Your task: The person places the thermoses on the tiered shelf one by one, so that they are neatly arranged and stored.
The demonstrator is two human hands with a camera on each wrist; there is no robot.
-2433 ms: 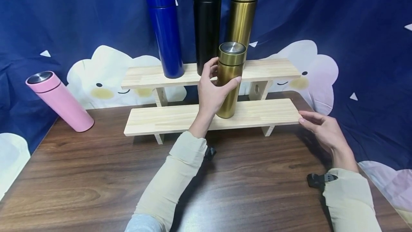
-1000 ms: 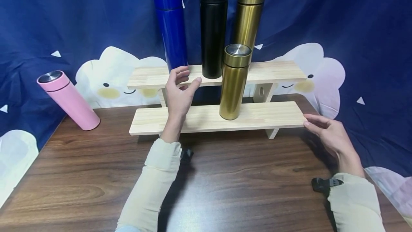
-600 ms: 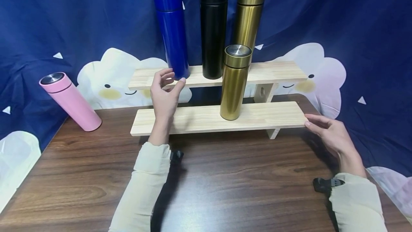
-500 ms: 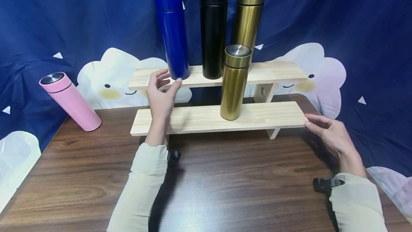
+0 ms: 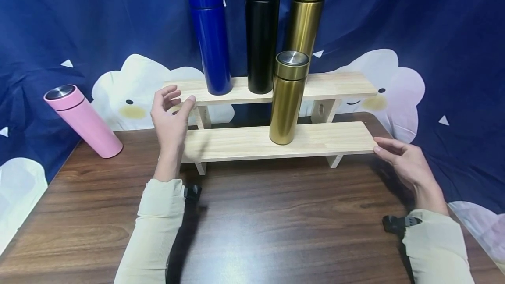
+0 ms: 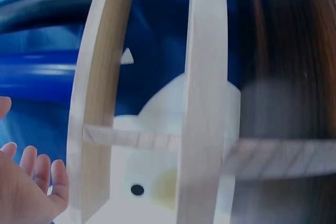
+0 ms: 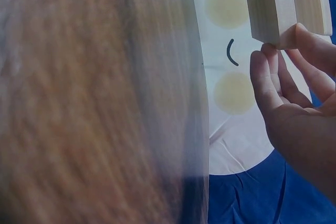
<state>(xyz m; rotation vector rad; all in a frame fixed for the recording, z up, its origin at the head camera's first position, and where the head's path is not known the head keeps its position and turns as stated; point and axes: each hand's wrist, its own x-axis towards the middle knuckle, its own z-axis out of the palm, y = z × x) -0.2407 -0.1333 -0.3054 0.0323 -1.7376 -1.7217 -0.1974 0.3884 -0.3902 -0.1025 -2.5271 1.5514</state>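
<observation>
My left hand (image 5: 169, 126) is in front of the left end of the two-tier wooden shelf stand (image 5: 331, 138), its fingers loosely bent and holding nothing. In the left wrist view, the bent fingers (image 6: 43, 169) are beside the upper board. My right hand (image 5: 408, 165) pinches the right end of the lower board between thumb and fingertips, seen closely in the right wrist view. A short gold thermos (image 5: 287, 108) stands upright on the lower board. Blue (image 5: 211, 47), black (image 5: 261, 43) and tall gold (image 5: 305, 25) thermoses stand on the upper board.
A pink thermos (image 5: 84, 122) stands on the left of the brown wooden table (image 5: 252, 222), appearing slanted in the head view. Behind the stand hangs a dark blue curtain (image 5: 130, 12) with cloud faces and white triangles.
My left hand has let go of the short gold thermos and moved left, past the blue thermos, to the stand's left end. My right hand stays at the lower board's right end.
</observation>
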